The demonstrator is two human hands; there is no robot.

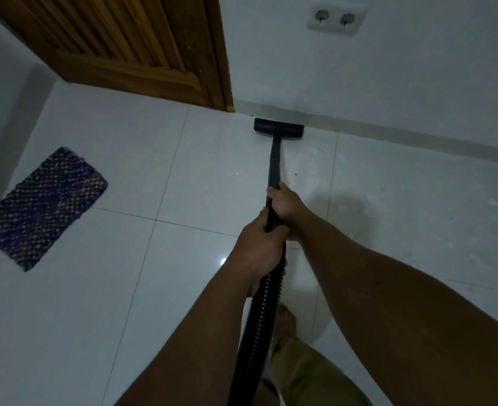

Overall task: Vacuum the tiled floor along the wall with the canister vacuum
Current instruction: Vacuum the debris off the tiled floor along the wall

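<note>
Open tiled floor [95, 303] spreads wide on the near left and on the right, where only pale specks lie. At the far side the white wall [388, 77] and its skirting strip [417, 136] close the way; the black floor head [278, 129] sits just beside that strip, near the wooden door [130, 48] frame at far left. A woven mat [41, 208] lies against the left wall, well apart from the wand [274, 162]. Near the bottom, the ribbed hose [259, 326] and a bare foot [286, 320] occupy the middle. A double socket [334, 19] sits high on the wall.
</note>
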